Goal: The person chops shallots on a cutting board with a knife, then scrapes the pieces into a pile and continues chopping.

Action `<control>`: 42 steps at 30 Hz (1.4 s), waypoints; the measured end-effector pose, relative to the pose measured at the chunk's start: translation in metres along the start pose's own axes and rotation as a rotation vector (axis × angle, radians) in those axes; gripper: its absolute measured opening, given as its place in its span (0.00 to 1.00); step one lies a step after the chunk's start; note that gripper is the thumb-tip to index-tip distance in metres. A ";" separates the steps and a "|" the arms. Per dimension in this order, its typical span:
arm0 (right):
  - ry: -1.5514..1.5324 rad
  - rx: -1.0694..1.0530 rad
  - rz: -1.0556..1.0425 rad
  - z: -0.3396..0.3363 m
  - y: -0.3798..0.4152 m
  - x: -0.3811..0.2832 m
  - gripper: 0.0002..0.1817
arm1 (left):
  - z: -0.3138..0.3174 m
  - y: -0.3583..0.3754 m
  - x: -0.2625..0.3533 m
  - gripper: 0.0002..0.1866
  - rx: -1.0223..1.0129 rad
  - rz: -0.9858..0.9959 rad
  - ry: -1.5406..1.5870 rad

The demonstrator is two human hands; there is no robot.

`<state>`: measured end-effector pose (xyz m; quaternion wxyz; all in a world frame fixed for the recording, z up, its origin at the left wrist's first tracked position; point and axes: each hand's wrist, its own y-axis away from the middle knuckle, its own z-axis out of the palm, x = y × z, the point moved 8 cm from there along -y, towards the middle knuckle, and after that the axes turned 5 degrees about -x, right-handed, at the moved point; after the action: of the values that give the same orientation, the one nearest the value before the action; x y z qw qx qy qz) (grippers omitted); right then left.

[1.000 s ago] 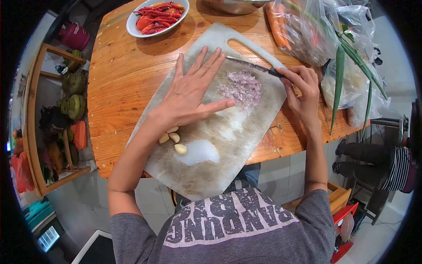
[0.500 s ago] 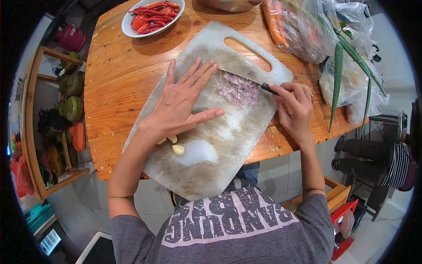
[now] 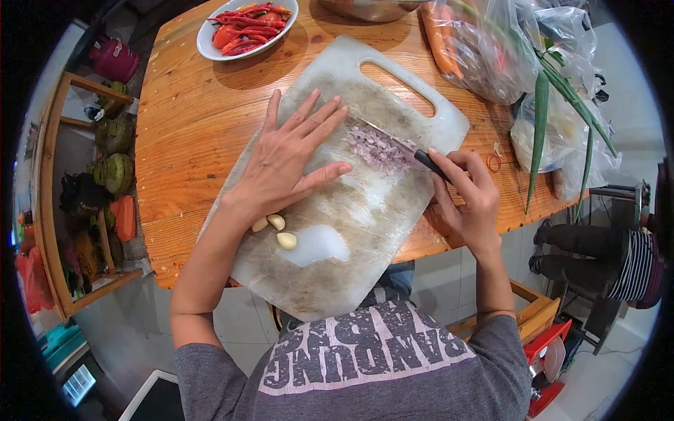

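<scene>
My right hand (image 3: 467, 200) is closed round the black handle of a knife (image 3: 425, 160). The blade lies along the upper edge of a small heap of finely chopped shallot (image 3: 379, 151), partly over it. Flat and with fingers spread, my left hand (image 3: 291, 154) rests on the white cutting board (image 3: 330, 288), left of the heap, and holds nothing. Several peeled garlic cloves (image 3: 286, 241) lie on the board beside my left wrist, next to a whitish worn patch.
A white bowl (image 3: 206, 43) of red chillies and tomatoes stands at the far left of the wooden table (image 3: 175, 140). Beyond the board is a metal bowl (image 3: 372, 8). Plastic bags of vegetables (image 3: 491, 63), carrots (image 3: 440, 42) and green onion leaves (image 3: 539, 133) occupy the right side.
The knife and my right hand have moved slightly down towards me, bringing the blade onto the chopped shallot. My left hand has barely shifted.
</scene>
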<state>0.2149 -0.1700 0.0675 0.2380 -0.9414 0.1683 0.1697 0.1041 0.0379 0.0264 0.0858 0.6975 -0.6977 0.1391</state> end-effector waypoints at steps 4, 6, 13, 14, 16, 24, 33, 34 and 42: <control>-0.027 0.012 0.015 -0.004 0.000 -0.007 0.24 | -0.003 -0.002 0.001 0.41 0.007 0.014 0.002; -0.046 -0.019 0.043 0.001 0.003 -0.006 0.24 | 0.000 -0.003 -0.001 0.41 -0.010 0.012 -0.004; -0.046 -0.138 0.170 0.014 0.009 0.000 0.24 | 0.006 -0.010 -0.007 0.38 -0.037 0.031 0.082; -0.057 -0.129 0.194 0.013 0.007 0.002 0.24 | 0.007 -0.011 -0.007 0.38 -0.029 0.036 0.088; -0.088 -0.127 0.178 0.011 0.005 -0.001 0.25 | 0.008 -0.013 -0.008 0.38 -0.041 0.030 0.110; -0.106 -0.114 0.172 0.012 0.014 0.005 0.26 | 0.011 -0.014 -0.007 0.37 -0.065 0.025 0.066; -0.141 -0.009 0.162 0.001 0.014 -0.003 0.25 | 0.010 -0.013 -0.006 0.36 -0.060 0.026 0.071; -0.152 -0.003 0.160 0.000 0.015 -0.005 0.24 | 0.010 -0.014 -0.006 0.36 -0.058 0.024 0.075; -0.155 0.061 0.102 -0.025 0.005 -0.032 0.24 | 0.012 -0.015 -0.002 0.35 -0.031 0.041 0.086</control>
<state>0.1906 -0.1797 0.0992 0.2699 -0.9080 0.2022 0.2487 0.1202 0.0367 0.0155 0.1237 0.6750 -0.7096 0.1601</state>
